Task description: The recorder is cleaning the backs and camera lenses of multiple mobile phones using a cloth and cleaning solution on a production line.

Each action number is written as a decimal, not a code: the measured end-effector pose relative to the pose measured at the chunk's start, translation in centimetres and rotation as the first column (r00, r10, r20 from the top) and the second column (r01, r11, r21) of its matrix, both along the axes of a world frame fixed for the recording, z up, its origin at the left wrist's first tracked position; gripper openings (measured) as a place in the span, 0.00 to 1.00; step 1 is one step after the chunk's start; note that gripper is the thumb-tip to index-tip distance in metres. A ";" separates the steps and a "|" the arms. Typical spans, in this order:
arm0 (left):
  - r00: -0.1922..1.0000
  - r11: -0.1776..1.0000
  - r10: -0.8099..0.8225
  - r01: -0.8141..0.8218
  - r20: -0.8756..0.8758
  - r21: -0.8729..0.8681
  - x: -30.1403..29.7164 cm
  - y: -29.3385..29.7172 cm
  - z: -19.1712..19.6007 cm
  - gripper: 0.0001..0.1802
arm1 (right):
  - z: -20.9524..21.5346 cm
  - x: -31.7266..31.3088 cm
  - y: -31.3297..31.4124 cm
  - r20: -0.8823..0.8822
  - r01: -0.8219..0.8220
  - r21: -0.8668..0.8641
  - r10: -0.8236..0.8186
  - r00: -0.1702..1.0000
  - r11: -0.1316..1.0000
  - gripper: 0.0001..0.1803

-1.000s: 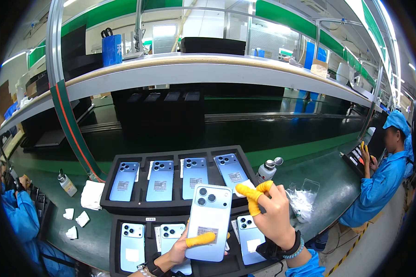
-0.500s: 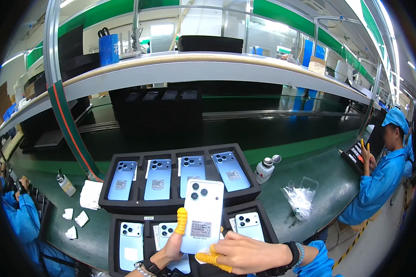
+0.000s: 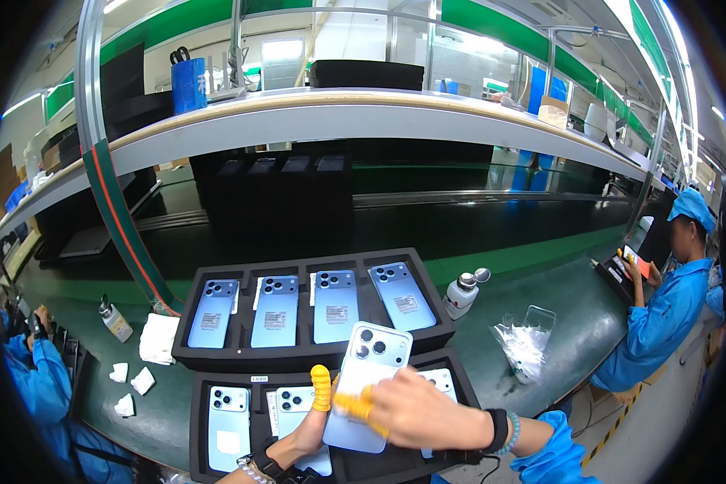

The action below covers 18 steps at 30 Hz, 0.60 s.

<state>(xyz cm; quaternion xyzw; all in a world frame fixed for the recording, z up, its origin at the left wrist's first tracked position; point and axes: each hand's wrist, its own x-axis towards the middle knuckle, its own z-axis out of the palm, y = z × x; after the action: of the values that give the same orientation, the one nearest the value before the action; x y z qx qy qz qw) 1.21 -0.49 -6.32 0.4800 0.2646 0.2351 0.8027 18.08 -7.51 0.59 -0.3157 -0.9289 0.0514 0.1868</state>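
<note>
A light blue smartphone [image 3: 390, 360] is tilted above the near black foam tray, its back with three camera lenses facing up. My left hand [image 3: 308, 431] grips it by the left edge; the upright thumb wears a yellow finger cot. Across the middle of the phone's back lies my right hand [image 3: 415, 407], its yellow-cotted fingers drawn together and covering the label area. Whether a cloth is pinched under those fingers cannot be made out. Beneath, the near tray [image 3: 254, 387] holds more light blue phones, among them one [image 3: 228, 415] with a white square sticker.
Behind it, another black foam tray [image 3: 315, 353] holds several blue phones. Left are a bottle [image 3: 115, 321], folded white cloths [image 3: 160, 339] and crumpled white pieces [image 3: 142, 381]. Right are a dispenser bottle [image 3: 461, 297] and a clear bag [image 3: 524, 347]. People in blue work at both sides.
My right hand has moved up from the phone's lower edge onto its back. The phone has shifted slightly right and tilted. At the right, the co-worker's hands have lowered with a phone-like object.
</note>
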 end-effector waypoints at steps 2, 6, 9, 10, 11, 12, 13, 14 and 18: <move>0.998 0.994 -0.045 0.049 0.049 -0.093 0.3 0.2 0.5 0.38 | -0.2 0.2 0.5 0.032 0.063 0.028 -0.064 0.997 0.998 0.12; 0.992 0.996 -0.055 0.048 -0.114 -0.071 0.5 0.1 1.1 0.39 | -0.4 0.2 1.4 0.089 0.181 0.088 -0.189 0.978 0.980 0.12; 0.998 0.996 -0.040 0.036 -0.040 -0.078 0.1 0.4 0.2 0.40 | -1.1 -0.6 0.2 0.068 0.042 0.016 -0.043 0.997 0.999 0.12; 0.998 0.990 -0.041 0.046 0.040 -0.136 0.0 0.3 0.3 0.39 | -0.3 -1.0 -1.0 0.112 -0.018 -0.052 0.024 0.993 0.998 0.12; 0.997 0.989 -0.017 0.028 0.072 -0.147 -0.2 0.3 0.2 0.40 | 0.3 -1.0 -1.9 0.043 -0.058 -0.042 0.060 0.997 0.997 0.14; 0.997 0.989 -0.018 0.028 0.071 -0.148 -0.2 0.3 0.4 0.40 | 0.9 -0.9 -2.5 0.042 -0.057 -0.043 0.059 0.997 0.997 0.14; 0.995 0.991 -0.010 0.024 0.101 -0.132 -0.1 0.3 0.9 0.40 | 1.5 -0.6 -2.9 -0.064 -0.159 -0.155 0.150 0.987 0.975 0.13; 0.991 0.993 -0.003 0.018 0.130 -0.116 -0.1 0.3 1.2 0.41 | 2.0 -0.5 -3.2 -0.111 -0.200 -0.170 0.182 0.977 0.965 0.13; 0.981 0.948 0.157 -0.118 0.113 -0.295 -0.5 1.1 0.9 0.34 | 2.8 0.0 -3.6 -0.133 -0.212 -0.193 0.188 0.973 0.958 0.13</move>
<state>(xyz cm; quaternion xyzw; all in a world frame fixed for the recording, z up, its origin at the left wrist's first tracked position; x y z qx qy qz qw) 0.67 0.61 -5.41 0.3220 0.2737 0.2816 0.8614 18.07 -11.10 3.36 -0.2343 -0.9335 0.1839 0.1995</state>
